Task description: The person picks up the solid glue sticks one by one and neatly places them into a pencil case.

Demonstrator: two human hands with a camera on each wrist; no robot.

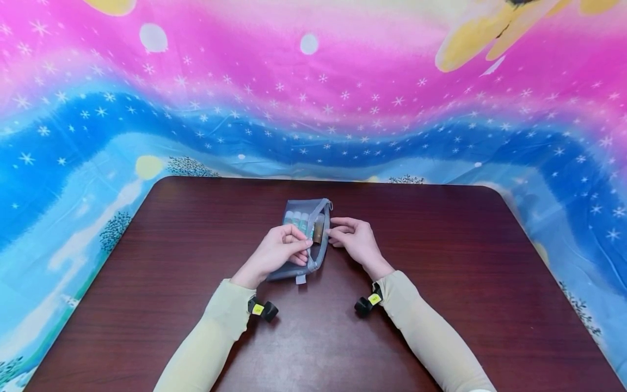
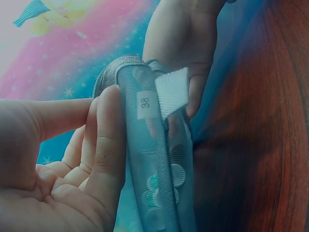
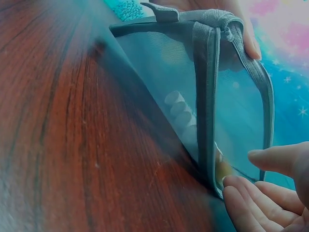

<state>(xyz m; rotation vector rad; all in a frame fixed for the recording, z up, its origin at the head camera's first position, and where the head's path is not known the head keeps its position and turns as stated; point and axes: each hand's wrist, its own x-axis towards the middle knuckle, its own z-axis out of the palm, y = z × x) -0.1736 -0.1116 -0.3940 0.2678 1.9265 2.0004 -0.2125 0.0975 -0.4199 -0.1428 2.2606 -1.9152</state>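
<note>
A grey see-through mesh zip pouch [image 1: 300, 204] stands unzipped near the middle of the table. Inside are several small white-capped tubes [image 1: 296, 219] with green markings, and a brown cylinder [image 1: 318, 231] shows in its mouth. My left hand [image 1: 280, 249] pinches the zipper edge between thumb and fingers; the left wrist view shows this grip beside a tag [image 2: 147, 104] printed 38. At the pouch's right side, my right hand [image 1: 357, 242] has its fingers extended, thumb apart from them, with fingertips [image 3: 234, 186] at the end of the opening. Neither hand holds a tube.
The dark reddish wooden table [image 1: 441, 234] extends around the pouch. Behind it hangs a pink and blue snowflake-patterned cloth [image 1: 274, 103]. Small black wrist cameras [image 1: 266, 311] with yellow labels sit below both hands.
</note>
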